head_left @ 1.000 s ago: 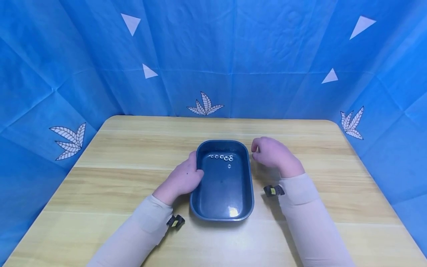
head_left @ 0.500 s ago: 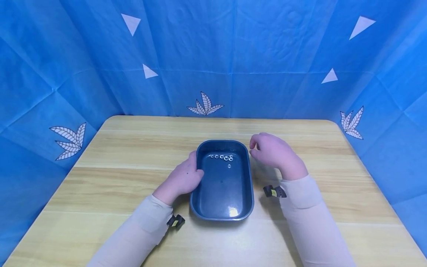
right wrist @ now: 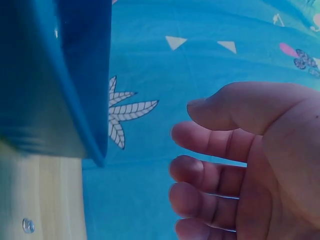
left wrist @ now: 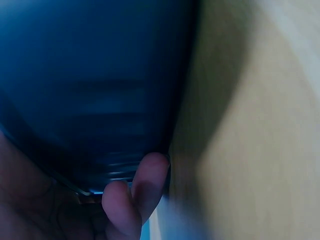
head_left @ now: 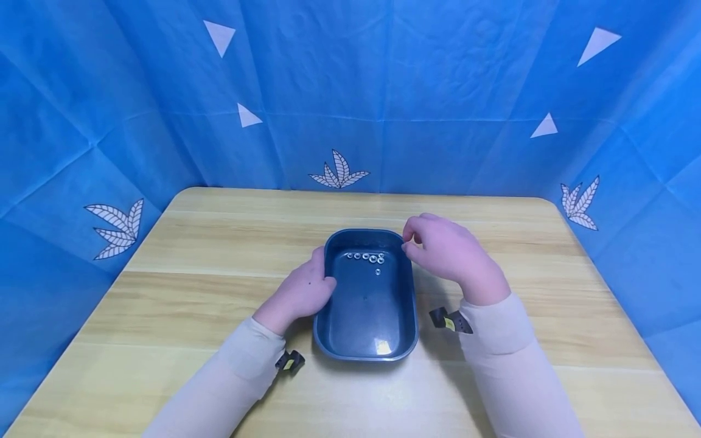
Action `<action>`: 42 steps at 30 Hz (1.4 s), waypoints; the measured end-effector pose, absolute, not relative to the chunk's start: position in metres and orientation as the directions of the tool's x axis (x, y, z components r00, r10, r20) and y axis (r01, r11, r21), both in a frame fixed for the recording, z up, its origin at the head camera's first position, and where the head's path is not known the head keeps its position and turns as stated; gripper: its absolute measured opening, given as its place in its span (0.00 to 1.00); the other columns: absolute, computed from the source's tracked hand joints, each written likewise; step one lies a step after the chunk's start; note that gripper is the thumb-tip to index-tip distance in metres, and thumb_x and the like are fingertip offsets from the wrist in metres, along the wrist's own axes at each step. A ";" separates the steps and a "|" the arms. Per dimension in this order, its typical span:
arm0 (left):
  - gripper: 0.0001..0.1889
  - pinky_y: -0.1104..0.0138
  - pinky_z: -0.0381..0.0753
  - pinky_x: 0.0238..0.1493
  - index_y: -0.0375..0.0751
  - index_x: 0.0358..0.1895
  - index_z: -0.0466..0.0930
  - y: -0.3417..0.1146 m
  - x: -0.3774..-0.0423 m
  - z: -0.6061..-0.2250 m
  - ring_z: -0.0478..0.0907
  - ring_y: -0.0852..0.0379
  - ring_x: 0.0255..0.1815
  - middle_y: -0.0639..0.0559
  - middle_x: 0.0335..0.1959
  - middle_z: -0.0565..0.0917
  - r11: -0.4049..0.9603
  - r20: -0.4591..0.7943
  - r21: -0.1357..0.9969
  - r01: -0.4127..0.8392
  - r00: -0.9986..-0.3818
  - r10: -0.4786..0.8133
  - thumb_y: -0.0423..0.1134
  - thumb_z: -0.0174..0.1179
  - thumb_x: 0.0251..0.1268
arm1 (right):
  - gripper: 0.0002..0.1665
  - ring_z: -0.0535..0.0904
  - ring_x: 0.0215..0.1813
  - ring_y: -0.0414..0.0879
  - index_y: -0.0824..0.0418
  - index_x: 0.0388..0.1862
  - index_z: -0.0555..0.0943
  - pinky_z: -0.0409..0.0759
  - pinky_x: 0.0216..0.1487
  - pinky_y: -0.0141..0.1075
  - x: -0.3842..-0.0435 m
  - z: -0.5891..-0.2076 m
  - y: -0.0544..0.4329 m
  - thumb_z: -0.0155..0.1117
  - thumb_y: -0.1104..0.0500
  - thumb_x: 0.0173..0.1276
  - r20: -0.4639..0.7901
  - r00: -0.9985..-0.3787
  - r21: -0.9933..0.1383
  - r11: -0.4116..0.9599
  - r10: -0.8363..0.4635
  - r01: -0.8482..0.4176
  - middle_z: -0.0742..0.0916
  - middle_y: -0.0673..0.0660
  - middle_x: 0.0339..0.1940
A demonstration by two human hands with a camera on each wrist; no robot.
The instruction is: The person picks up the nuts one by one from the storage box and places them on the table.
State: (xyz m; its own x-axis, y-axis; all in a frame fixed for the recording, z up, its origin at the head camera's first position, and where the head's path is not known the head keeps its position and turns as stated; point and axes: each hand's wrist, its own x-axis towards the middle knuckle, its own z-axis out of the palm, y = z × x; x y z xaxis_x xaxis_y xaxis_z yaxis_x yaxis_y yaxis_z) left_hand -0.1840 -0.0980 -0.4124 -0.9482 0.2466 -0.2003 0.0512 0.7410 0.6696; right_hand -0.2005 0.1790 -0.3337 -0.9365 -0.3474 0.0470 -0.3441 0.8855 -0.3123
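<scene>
My left hand (head_left: 303, 286) grips the left rim of a dark blue plastic bin (head_left: 366, 328), its thumb over the edge. Two fingertips of that hand show against the bin's wall (left wrist: 95, 65) in the left wrist view. Near the far end inside lie several small shiny metal rings (head_left: 373, 259), too small to tell as nuts or washers. My right hand (head_left: 446, 252) hovers by the bin's far right corner, fingers loosely bent. Nothing shows between its thumb (right wrist: 225, 106) and fingers in the right wrist view.
The bin stands over a light wooden table (head_left: 219, 234). Behind the table hangs a blue curtain (head_left: 449, 79) with white triangles and leaf prints. One small shiny metal piece (right wrist: 28, 226) shows on the wood in the right wrist view.
My right hand has moved left and slightly farther away, up to the bin's far right corner. The left hand keeps its grip, and the rings have not moved within the bin.
</scene>
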 end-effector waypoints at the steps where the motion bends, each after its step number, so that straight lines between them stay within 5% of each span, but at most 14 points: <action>1: 0.37 0.51 0.75 0.53 0.36 0.81 0.42 -0.098 -0.184 -0.412 0.74 0.42 0.56 0.40 0.74 0.66 0.742 -0.200 0.669 0.052 -0.948 0.247 0.42 0.46 0.76 | 0.09 0.75 0.41 0.50 0.53 0.43 0.83 0.74 0.42 0.46 -0.199 -0.333 0.178 0.60 0.52 0.70 0.046 -0.935 -0.314 0.883 -0.352 -0.348 0.81 0.52 0.38; 28: 0.37 0.48 0.74 0.58 0.35 0.80 0.42 -0.095 -0.183 -0.414 0.74 0.43 0.58 0.39 0.74 0.67 0.743 -0.190 0.667 0.060 -0.950 0.248 0.41 0.47 0.75 | 0.08 0.76 0.39 0.47 0.51 0.43 0.83 0.76 0.40 0.42 -0.203 -0.324 0.139 0.64 0.50 0.70 0.077 -0.916 -0.372 0.841 -0.393 -0.392 0.82 0.49 0.36; 42: 0.37 0.49 0.73 0.59 0.36 0.80 0.43 -0.098 -0.184 -0.413 0.73 0.43 0.59 0.40 0.74 0.67 0.746 -0.217 0.665 0.034 -0.947 0.237 0.44 0.47 0.76 | 0.11 0.78 0.38 0.49 0.56 0.46 0.84 0.78 0.43 0.43 -0.220 -0.347 0.123 0.66 0.52 0.69 -0.029 -0.912 -0.424 0.831 -0.410 -0.360 0.84 0.51 0.37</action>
State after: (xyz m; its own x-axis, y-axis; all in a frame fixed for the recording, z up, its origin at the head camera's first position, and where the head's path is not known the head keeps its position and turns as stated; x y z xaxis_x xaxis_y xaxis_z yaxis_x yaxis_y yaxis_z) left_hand -0.1843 -0.0976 -0.4133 -0.9470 0.2372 -0.2168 0.0344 0.7457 0.6654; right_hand -0.2202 0.1229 -0.3472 -0.9116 -0.4100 -0.0287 -0.3604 0.8309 -0.4239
